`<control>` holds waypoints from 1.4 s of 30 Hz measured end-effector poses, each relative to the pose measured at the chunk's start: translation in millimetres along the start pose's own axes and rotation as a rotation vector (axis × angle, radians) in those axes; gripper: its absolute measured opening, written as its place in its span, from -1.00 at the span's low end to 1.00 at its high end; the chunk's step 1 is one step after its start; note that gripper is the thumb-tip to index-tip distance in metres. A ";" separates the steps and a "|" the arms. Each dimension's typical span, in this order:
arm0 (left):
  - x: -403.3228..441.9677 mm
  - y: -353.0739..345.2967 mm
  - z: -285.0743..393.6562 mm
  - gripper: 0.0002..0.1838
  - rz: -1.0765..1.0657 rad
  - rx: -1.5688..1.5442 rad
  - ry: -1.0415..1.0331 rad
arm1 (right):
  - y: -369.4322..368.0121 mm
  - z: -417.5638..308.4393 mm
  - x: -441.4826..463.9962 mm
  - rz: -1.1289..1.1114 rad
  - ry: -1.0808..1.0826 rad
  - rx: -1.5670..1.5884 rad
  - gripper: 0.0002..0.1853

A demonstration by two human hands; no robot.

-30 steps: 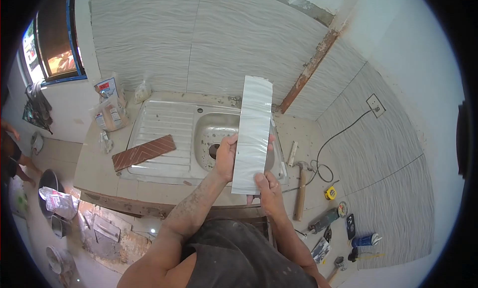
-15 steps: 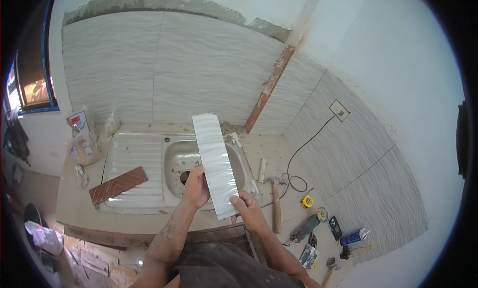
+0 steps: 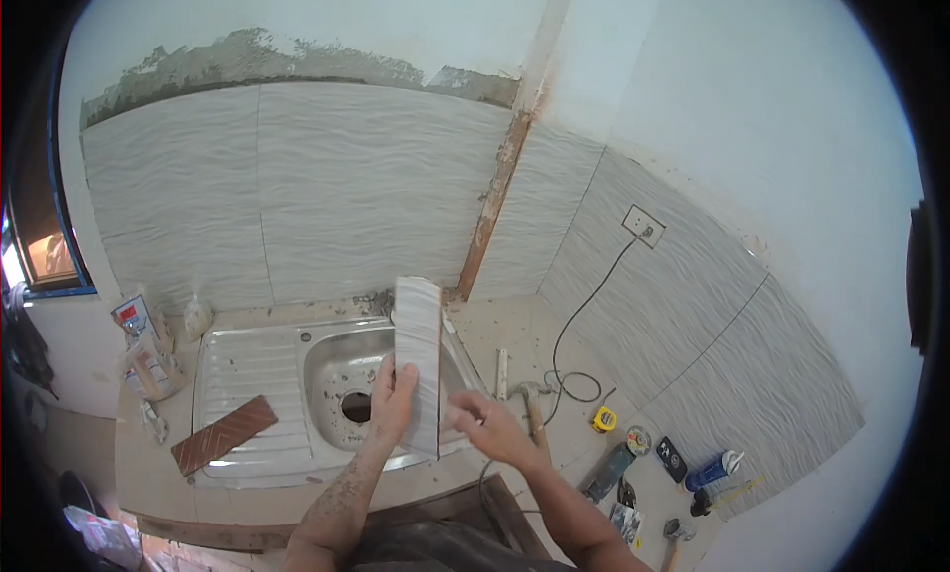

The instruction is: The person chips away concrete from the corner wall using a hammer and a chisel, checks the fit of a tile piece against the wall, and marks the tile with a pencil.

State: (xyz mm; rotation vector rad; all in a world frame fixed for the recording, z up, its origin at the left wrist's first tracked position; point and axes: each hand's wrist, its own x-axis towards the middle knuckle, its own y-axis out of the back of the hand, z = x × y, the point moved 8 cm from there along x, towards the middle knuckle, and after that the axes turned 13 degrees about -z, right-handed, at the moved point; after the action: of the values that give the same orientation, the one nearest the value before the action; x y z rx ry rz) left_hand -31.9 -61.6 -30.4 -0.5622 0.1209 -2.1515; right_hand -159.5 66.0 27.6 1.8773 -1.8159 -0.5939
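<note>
Wavy grey tiled walls (image 3: 366, 186); white upper wall (image 3: 752, 107); blue-framed window (image 3: 45, 216); pale counter (image 3: 267, 503).

Passage over the drainboard, crowded right side

Over the ribbed drainboard (image 3: 242, 359), a hand can pass from the front edge of the countertop (image 3: 510, 323) toward its back edge, but the brown tile strip (image 3: 226, 436) lies across the front left part. Plastic bags (image 3: 153, 369) stand along the left edge. Above the sink bowl (image 3: 330, 379), the upright pale strip (image 3: 418, 344) and the left hand (image 3: 393, 399) obstruct the right part. Farther right, the hammer (image 3: 536, 419), looped cable (image 3: 581, 305), tape measure (image 3: 604, 420) and angle grinder (image 3: 612, 470) leave narrow gaps.
</note>
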 end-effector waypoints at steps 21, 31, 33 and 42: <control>374.5 -115.3 -8.1 0.06 -0.294 0.863 -0.186 | 344.4 15.4 287.9 0.613 0.169 -0.314 -0.60; 478.6 -121.4 -19.9 0.00 -0.291 0.934 -0.214 | 402.8 4.0 354.9 0.719 0.269 -0.387 -0.66; 484.8 -119.5 -26.3 0.00 -0.291 0.941 -0.223 | 406.0 8.4 362.6 0.713 0.228 -0.379 -0.64; 491.6 -114.4 -19.1 -0.15 -0.206 0.916 -0.317 | 412.5 -19.0 368.4 0.727 0.060 -0.741 -0.61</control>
State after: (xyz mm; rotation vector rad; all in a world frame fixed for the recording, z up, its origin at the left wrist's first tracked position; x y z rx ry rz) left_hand -374.9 -381.7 156.9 -0.3575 -1.0766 -1.9978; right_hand -465.4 -311.5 292.6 0.6853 -1.7312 -0.7661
